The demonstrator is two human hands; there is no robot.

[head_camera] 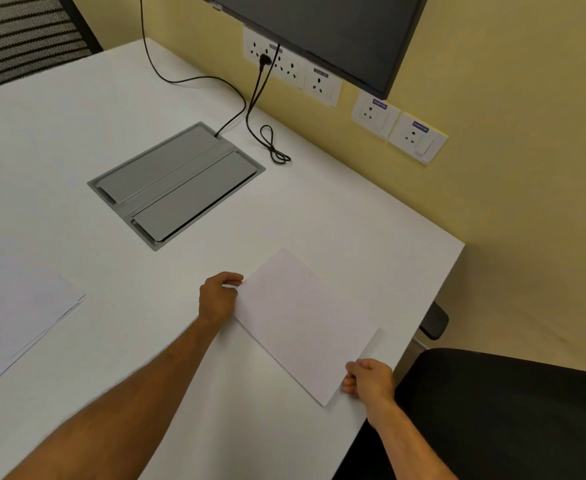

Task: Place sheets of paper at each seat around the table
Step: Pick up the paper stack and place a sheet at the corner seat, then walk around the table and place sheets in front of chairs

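Both hands' fingers pinch one sheet (302,323); left fingertips hidden beneath it.

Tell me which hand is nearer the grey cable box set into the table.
Left. The left hand holds the sheet's edge just below the grey cable box; the right hand is near the table edge.

The table (77,140) was plain white. The sheet of paper (305,323) was white with a faint lilac cast. The cable box (177,185) was grey. The cables (239,98) were black. The wall (527,98) was pale yellow. The sockets (319,83) were white. The chair back (25,32) was black-and-grey striped.
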